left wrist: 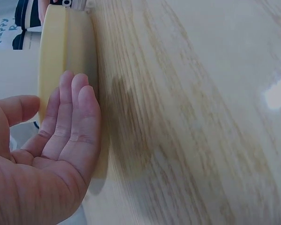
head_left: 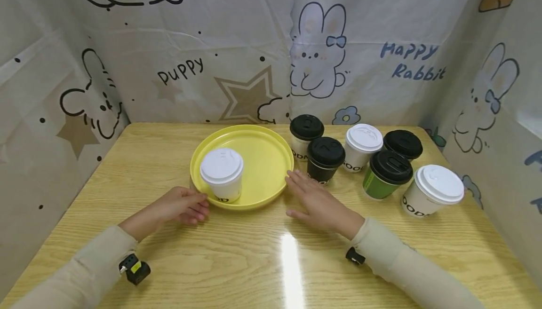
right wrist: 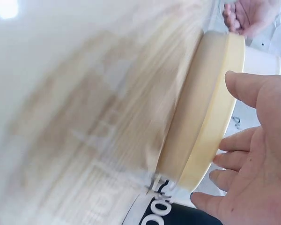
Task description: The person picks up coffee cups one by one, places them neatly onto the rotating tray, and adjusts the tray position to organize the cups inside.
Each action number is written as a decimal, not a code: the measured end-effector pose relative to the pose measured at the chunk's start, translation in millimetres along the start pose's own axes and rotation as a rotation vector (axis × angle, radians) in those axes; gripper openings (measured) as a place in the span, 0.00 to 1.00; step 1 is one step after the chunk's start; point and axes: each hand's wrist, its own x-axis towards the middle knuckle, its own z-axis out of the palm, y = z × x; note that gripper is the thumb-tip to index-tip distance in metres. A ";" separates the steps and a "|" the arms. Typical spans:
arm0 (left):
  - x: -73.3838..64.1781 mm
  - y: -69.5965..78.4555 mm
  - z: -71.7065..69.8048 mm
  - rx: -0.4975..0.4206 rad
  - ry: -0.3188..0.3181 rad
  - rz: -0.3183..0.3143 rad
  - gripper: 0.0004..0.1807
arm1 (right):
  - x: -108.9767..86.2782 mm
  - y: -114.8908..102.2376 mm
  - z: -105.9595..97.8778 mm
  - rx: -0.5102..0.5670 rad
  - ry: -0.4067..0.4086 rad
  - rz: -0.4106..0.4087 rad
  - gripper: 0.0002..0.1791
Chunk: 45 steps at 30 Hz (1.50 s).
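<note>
A round yellow tray lies on the table with one white-lidded paper cup standing on it, left of its middle. At the tray's front left edge is my left hand. Its thumb and fairly straight fingers sit right at the tray's side in the left wrist view. My right hand reaches to the tray's right edge, fingers extended and spread, fingertips at the rim. In the right wrist view, its thumb overlaps the tray's yellow side.
Several lidded cups stand right of the tray. A black cup is close beyond my right fingertips, with a black-lidded cup behind it. Farther right are a green cup and white-lidded cups. Printed cloth hangs behind the table.
</note>
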 end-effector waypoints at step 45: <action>-4.9 -0.4 -8.2 0.035 -0.113 0.003 0.24 | -3.0 -12.8 -10.9 0.093 0.010 0.080 0.45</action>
